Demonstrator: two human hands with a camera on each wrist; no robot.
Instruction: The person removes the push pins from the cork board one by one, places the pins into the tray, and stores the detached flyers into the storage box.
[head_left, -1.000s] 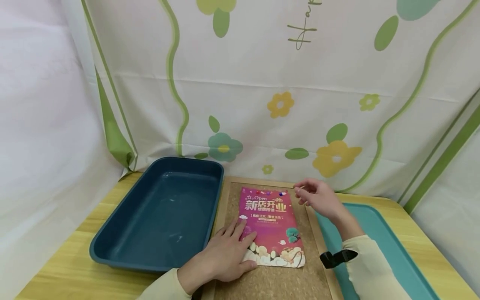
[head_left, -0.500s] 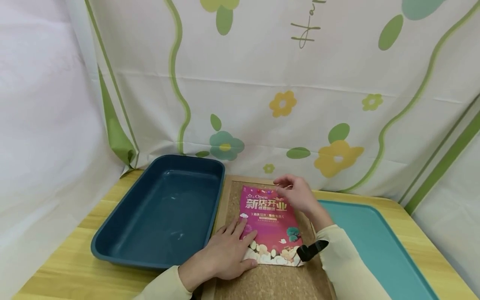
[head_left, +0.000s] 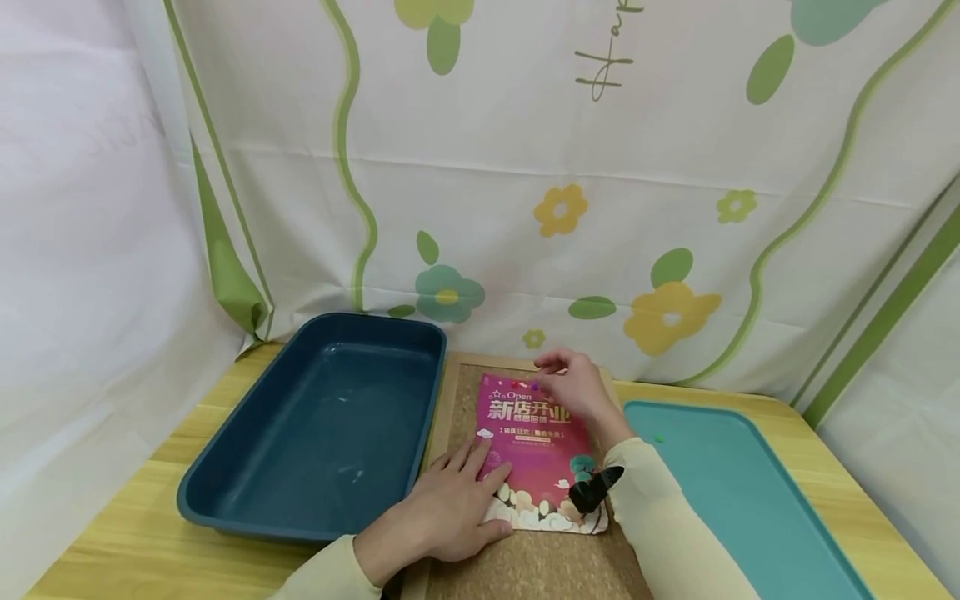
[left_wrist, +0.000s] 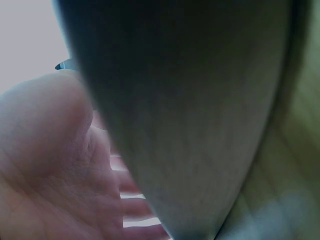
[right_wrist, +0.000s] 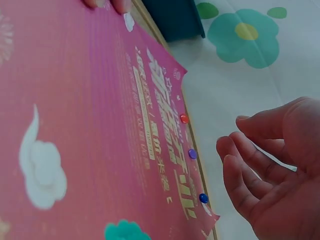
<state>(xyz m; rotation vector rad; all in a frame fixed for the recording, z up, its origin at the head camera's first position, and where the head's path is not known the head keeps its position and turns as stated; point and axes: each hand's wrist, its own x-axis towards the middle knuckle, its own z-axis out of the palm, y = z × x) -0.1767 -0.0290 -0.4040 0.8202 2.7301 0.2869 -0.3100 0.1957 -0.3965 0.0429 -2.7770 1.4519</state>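
Observation:
A pink and purple poster (head_left: 528, 462) with gold lettering lies on a wood-framed cork board (head_left: 551, 571). My left hand (head_left: 459, 507) rests with fingers spread on the poster's lower left edge. Over the top edge hovers my right hand (head_left: 579, 390), its fingers loosely curled and nothing visible between them. In the right wrist view, a red push pin (right_wrist: 184, 118), a purple push pin (right_wrist: 192, 154) and a blue push pin (right_wrist: 203, 198) sit along that edge. The poster's top corners lift slightly. In the head view the right hand hides part of the top edge.
A deep dark-blue bin (head_left: 315, 433) stands left of the board. On the right lies a flat teal tray (head_left: 750, 492) with a small green item (head_left: 659, 438) on it. Behind the wooden table (head_left: 135, 533) hangs a white flowered curtain (head_left: 480, 208).
My right hand has moved left from beside the poster's upper right corner to over its top edge. The sleeve no longer covers the green item. My left hand stays in place.

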